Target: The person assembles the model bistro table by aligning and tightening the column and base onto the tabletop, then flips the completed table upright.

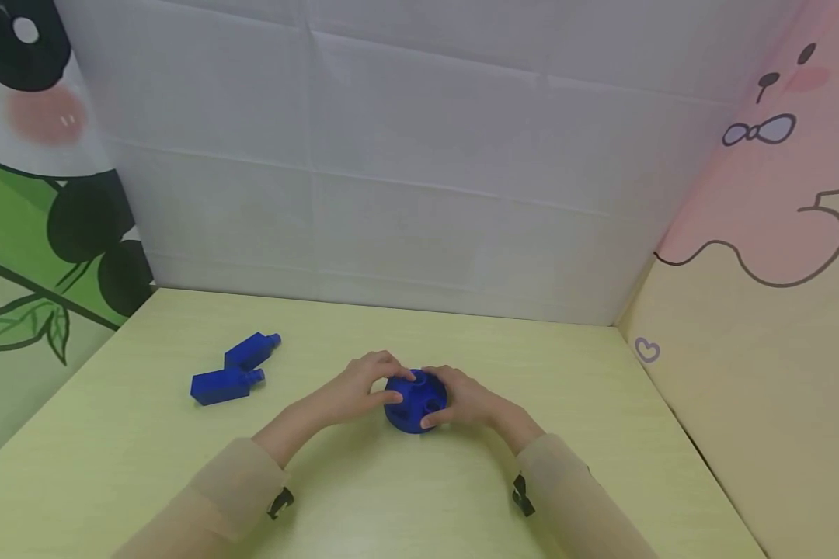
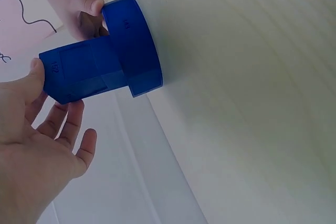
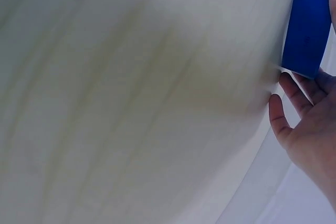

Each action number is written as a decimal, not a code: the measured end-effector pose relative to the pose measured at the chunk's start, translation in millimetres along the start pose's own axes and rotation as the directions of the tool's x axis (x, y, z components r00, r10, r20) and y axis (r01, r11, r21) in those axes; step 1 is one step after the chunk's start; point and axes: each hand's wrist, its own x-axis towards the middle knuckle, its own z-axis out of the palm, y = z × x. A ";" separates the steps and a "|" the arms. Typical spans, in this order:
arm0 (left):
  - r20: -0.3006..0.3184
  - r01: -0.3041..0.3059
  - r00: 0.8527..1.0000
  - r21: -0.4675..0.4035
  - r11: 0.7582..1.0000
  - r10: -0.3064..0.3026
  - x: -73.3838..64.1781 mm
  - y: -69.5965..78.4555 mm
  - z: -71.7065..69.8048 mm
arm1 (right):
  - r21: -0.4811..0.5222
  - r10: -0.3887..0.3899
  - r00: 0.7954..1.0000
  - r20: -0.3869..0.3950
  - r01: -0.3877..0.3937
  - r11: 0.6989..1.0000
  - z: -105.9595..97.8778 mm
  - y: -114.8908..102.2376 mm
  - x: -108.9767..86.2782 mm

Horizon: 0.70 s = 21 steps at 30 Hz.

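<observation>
A round blue base (image 2: 137,48) lies flat on the table in front of me, with round openings in its top in the head view. Standing up from it is an angular blue block (image 2: 79,69); how deep it sits is hidden. My left hand (image 1: 359,390) pinches that block near its upper end between thumb and fingers, the other fingers spread apart. From the right side, my right hand (image 1: 470,400) grips the base, its thumb at the near edge. In the right wrist view the right hand's fingers (image 3: 295,95) reach beneath or beside the base's rim.
Two blue bottle-shaped blocks with narrow necks lie on their sides at the left of the table: a farther block (image 1: 248,354) and a nearer block (image 1: 218,387), close together. A white cloth wall (image 1: 391,233) rises behind the table, with printed panels on both sides.
</observation>
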 end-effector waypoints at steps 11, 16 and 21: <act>0.004 -0.013 1.000 -0.073 0.997 0.013 -5.1 -2.9 -3.5 | -0.018 -0.009 1.000 -0.006 0.009 1.000 -1.0 0.9 -0.7; -0.109 0.199 0.972 -0.091 0.976 -0.209 -5.0 6.1 3.5 | -0.023 0.001 1.000 -0.001 -0.001 1.000 0.1 1.3 -0.7; -0.170 0.304 0.937 -0.029 0.952 -0.304 -3.8 11.3 4.6 | -0.007 -0.004 1.000 -0.005 0.004 1.000 0.6 1.3 -0.5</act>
